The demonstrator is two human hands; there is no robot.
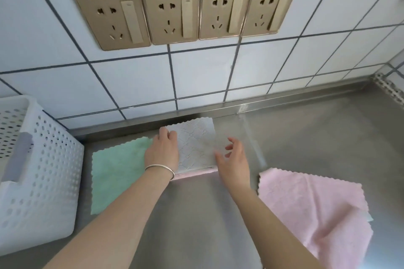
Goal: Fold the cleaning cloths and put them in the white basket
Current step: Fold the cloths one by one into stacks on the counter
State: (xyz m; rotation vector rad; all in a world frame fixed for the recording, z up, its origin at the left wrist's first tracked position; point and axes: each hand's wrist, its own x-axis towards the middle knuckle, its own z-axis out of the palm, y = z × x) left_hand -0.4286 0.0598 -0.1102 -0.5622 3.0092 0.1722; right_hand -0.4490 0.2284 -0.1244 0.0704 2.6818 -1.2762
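Note:
A folded cloth [196, 144], white patterned side up with a pink edge showing at its near side, lies on the steel counter close to the wall. My left hand [162, 150] rests on its left part, fingers curled over the far left corner. My right hand [232, 159] hovers at its right edge with fingers loosely spread, holding nothing. A green cloth [115, 172] lies flat to the left, partly under my left hand. A pink cloth [312, 205] lies spread and rumpled at the right. The white perforated basket [43, 172] stands at the far left.
The steel counter [306, 137] runs along a white tiled wall with a row of gold sockets [185, 14]. A raised steel lip lines the back edge. Perforated trim sits in the far right corner [389, 87].

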